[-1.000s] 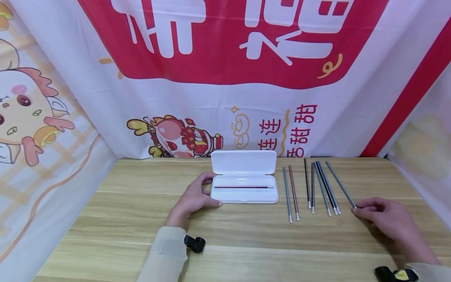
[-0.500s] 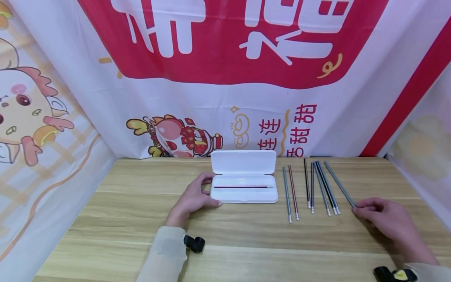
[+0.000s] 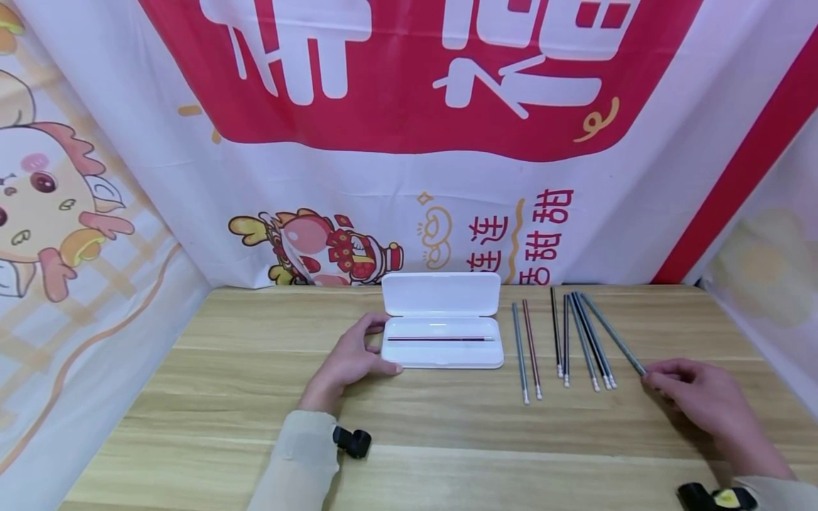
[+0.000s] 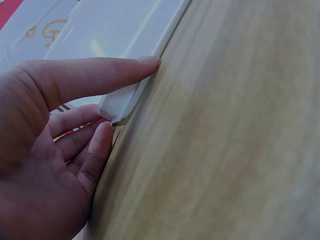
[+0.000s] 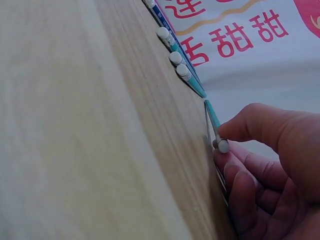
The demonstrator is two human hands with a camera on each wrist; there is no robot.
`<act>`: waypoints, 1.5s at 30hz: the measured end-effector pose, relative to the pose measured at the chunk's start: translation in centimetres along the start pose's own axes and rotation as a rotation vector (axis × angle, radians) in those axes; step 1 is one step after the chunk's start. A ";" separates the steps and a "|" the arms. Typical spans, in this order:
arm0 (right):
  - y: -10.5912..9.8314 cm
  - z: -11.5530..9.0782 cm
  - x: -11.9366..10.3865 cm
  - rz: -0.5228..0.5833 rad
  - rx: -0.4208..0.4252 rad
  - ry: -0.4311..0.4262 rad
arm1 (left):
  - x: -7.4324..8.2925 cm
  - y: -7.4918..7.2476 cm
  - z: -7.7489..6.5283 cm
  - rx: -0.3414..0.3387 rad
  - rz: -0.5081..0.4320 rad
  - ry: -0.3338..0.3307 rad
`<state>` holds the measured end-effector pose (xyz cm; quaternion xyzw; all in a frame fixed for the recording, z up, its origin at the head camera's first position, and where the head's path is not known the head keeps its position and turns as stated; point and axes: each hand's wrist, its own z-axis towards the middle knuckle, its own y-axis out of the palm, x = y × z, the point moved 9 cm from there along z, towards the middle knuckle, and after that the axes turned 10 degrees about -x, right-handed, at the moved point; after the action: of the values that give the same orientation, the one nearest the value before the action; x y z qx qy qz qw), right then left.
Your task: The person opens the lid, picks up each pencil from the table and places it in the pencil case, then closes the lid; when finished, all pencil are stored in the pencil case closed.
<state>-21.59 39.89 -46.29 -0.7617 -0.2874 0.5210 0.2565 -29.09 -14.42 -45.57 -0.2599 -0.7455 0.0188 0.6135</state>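
Observation:
A white pencil case [image 3: 441, 358] stands lid up at the back middle of the table, one dark red pencil [image 3: 441, 339] lying lengthwise inside. My left hand [image 3: 348, 358] holds the case's left end. In the left wrist view its thumb [image 4: 110, 75] lies on the front edge, the fingers around the end. At the right, my right hand [image 3: 699, 394] pinches a teal pencil [image 3: 613, 334] near its white eraser [image 5: 223, 146], between thumb and fingers. That pencil slants, its far end close to the tips of other pencils.
Right of the case lie a blue-grey pencil [image 3: 520, 355] and a red pencil [image 3: 533, 351]. Farther right, several dark and blue pencils [image 3: 557, 333] form a loose group, erasers towards me. A printed cloth [image 3: 319, 170] hangs behind the wooden table [image 3: 447, 433].
The far end of the pinched pencil has swung a little left, towards the group. My right hand has barely shifted; the left hand and case stay put.

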 end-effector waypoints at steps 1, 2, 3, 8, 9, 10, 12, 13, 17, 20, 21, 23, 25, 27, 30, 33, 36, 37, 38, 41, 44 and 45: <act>0.0 0.1 0.1 0.018 0.000 0.003 | 0.0 0.0 0.0 0.001 0.000 -0.002; 0.0 0.1 0.3 0.033 -0.001 0.007 | 0.0 0.0 0.0 0.001 0.002 -0.003; 0.0 0.2 0.3 0.049 -0.001 0.003 | -0.1 0.0 0.1 0.001 0.003 -0.004; -0.2 0.3 0.8 0.121 -0.017 -0.007 | -0.1 0.0 0.1 0.003 0.012 -0.008; -0.2 0.3 0.8 0.133 -0.019 -0.011 | -0.1 0.0 0.1 0.003 0.012 -0.008; -0.3 0.4 0.9 0.149 -0.024 -0.010 | -0.1 0.0 0.1 0.003 0.013 -0.009; -0.4 0.5 1.0 0.176 -0.019 -0.016 | -0.1 0.0 0.1 0.002 0.013 -0.010; -0.4 0.5 1.0 0.190 -0.017 -0.017 | -0.2 0.0 0.1 0.002 0.013 -0.011; -0.7 0.4 1.1 0.234 -0.005 -0.024 | -0.2 -0.1 0.2 -0.002 0.010 -0.008; -0.9 0.2 1.0 0.277 -0.012 -0.026 | -0.2 -0.1 0.2 -0.004 0.009 -0.006; -1.0 0.1 0.8 0.292 -0.015 -0.038 | -0.2 -0.1 0.1 -0.003 0.009 -0.006; -1.2 -0.1 0.6 0.315 -0.020 -0.051 | -0.2 -0.1 0.1 -0.004 0.008 -0.006; -1.5 -0.4 0.3 0.316 -0.016 -0.067 | -0.2 -0.1 0.1 -0.006 0.010 -0.004; -1.7 -0.6 -0.1 0.313 -0.015 -0.094 | -0.2 -0.1 0.2 -0.007 0.009 -0.003; -1.9 -1.0 -0.6 0.324 -0.015 -0.127 | -0.1 -0.1 0.2 -0.012 0.005 0.001; -2.0 -1.3 -1.3 0.340 -0.019 -0.165 | 0.0 -0.1 0.3 -0.013 0.003 0.005; -1.9 -1.6 -1.8 0.328 -0.024 -0.177 | 0.0 0.0 0.4 -0.013 0.008 0.003; -1.9 -1.6 -2.0 0.319 -0.027 -0.180 | 0.0 0.0 0.4 -0.014 0.010 0.002; -1.8 -1.7 -2.2 0.315 -0.027 -0.183 | 0.0 0.0 0.4 -0.015 0.010 0.000; -1.7 -1.8 -2.8 0.314 -0.031 -0.205 | 0.0 0.0 0.4 -0.012 0.012 0.001; -1.7 -1.9 -3.7 0.319 -0.032 -0.243 | 0.0 0.0 0.2 -0.005 0.013 0.001; -1.7 -1.9 -4.1 0.318 -0.034 -0.258 | 0.0 0.0 0.2 -0.002 0.014 0.001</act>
<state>-21.27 38.01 -41.90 -0.7287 -0.2027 0.6432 0.1192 -29.28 -14.34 -45.57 -0.2657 -0.7432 0.0220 0.6136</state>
